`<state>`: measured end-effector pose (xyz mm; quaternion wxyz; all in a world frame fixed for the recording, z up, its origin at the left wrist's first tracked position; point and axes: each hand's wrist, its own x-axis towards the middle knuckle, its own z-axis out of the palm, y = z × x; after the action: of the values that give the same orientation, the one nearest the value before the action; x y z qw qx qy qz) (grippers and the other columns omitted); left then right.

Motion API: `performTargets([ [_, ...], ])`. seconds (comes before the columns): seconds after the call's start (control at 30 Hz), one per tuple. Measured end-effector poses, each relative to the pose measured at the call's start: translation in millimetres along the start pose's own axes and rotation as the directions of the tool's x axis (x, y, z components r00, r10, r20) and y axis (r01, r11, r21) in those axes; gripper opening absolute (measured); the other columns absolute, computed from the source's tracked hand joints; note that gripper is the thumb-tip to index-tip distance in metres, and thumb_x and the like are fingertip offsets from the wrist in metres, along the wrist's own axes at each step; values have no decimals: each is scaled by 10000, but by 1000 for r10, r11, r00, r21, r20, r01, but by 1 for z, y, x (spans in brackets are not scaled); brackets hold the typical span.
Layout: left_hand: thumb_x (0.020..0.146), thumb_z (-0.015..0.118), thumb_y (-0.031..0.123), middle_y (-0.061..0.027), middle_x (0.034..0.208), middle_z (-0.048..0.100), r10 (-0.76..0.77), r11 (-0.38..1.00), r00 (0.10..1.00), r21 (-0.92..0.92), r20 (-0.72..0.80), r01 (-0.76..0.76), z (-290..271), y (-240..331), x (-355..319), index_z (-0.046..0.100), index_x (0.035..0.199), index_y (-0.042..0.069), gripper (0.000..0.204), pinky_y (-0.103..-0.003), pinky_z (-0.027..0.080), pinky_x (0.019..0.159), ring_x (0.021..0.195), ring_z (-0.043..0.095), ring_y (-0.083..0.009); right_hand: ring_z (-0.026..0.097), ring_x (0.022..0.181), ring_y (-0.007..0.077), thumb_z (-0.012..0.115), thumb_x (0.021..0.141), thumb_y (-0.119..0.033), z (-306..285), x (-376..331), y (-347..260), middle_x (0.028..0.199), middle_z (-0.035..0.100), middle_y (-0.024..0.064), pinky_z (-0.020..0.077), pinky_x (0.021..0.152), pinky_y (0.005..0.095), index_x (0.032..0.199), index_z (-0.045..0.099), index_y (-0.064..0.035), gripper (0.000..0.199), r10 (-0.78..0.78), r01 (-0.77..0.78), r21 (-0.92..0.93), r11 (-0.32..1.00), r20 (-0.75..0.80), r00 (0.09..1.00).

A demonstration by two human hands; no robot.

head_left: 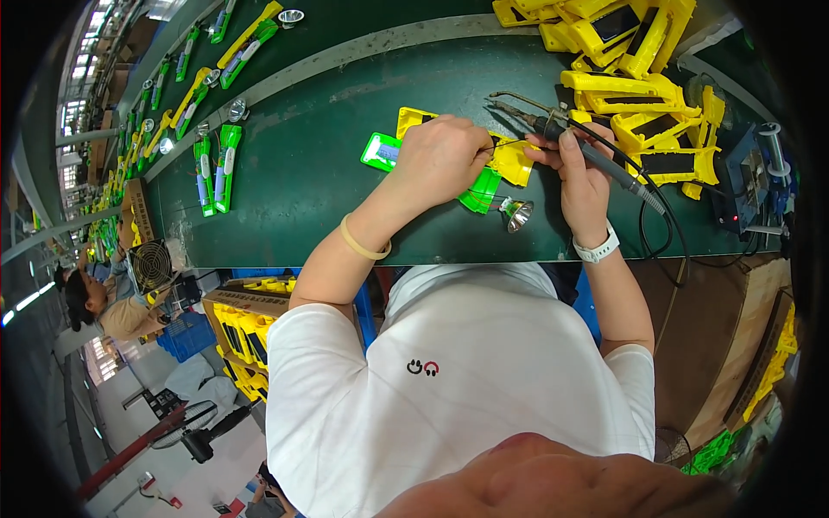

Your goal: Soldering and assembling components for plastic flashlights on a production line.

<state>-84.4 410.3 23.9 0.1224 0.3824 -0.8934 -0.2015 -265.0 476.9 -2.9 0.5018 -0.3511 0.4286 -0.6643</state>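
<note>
– Where has the work got to?
– Partway, I'd judge. The left hand [442, 160] is pinched on a thin dark wire [509, 143]; the right hand [584, 186] is wrapped round a black-handled soldering iron [609, 162], its metal tip pointing away from the parts. An angular yellow plastic housing [516, 164] lies between the hands.
– What looks done?
– The shiny silver bowl-shaped reflector [518, 215], between the hands but nearer the body, appears wired to the bright green plastic casing [480, 193] beside it.
– And left?
– Probably the wire joint, then closing up, since the parts lie open. Well left of the left hand are long green casings with pale cells [226, 168], waiting or finished, I can't tell. Beyond the right hand sits a heap of yellow plastic shells [643, 108].
– What's hidden?
– The left hand covers the middle of the parts, so I can't say whether the yellow showing on both sides is one piece. The wire's ends are too small to read.
</note>
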Motion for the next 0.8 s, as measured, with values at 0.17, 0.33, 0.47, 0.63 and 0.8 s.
performTargets([
  [0.17, 714, 689, 94, -66, 765, 601, -39, 981, 987, -196, -155, 8, -19, 6, -11, 637, 788, 56, 98, -303, 477, 596, 689, 602, -204, 651, 874, 280, 507, 924, -93, -3, 0, 0, 965, 493, 129, 552, 731, 319, 1050, 332, -30, 224, 0, 0, 14, 1000, -6, 1000],
  [0.33, 793, 643, 8, -77, 822, 612, -342, 224, 914, -926, 218, 304, -45, 0, -33, 554, 928, 25, 162, -265, 514, 595, 693, 622, -149, 656, 850, 260, 516, 920, -89, -1, -1, 0, 938, 518, 124, 547, 714, 303, 1046, 336, -27, 228, 11, -11, 20, 1000, -30, 999],
  [0.47, 831, 575, -37, -144, 907, 638, -450, -145, 883, -987, 132, 74, -34, -2, -45, 538, 980, -10, 155, -256, 541, 650, 815, 657, -212, 628, 714, 174, 539, 906, -75, -8, -1, -1, 876, 565, 108, 464, 574, 225, 1043, 387, -31, 209, -88, 80, -73, 994, -110, 990],
  [0.63, 796, 660, 46, -57, 825, 659, -450, 666, 875, -720, -178, 195, -31, -29, -52, 657, 843, 30, 50, -233, 476, 581, 680, 599, -124, 532, 572, 99, 580, 884, -104, -2, -11, -17, 776, 554, 67, 385, 479, 196, 1013, 395, -61, 230, -32, 17, -110, 994, -139, 990],
  [0.8, 711, 665, 47, -87, 807, 580, 5, 992, 982, -122, -189, -28, -41, -65, -27, 665, 794, 54, 84, -319, 482, 655, 734, 570, -246, 539, 610, 81, 615, 838, -23, 36, -8, -7, 816, 514, 42, 456, 527, 207, 1007, 400, -30, 274, 45, -43, -188, 981, 5, 999],
])
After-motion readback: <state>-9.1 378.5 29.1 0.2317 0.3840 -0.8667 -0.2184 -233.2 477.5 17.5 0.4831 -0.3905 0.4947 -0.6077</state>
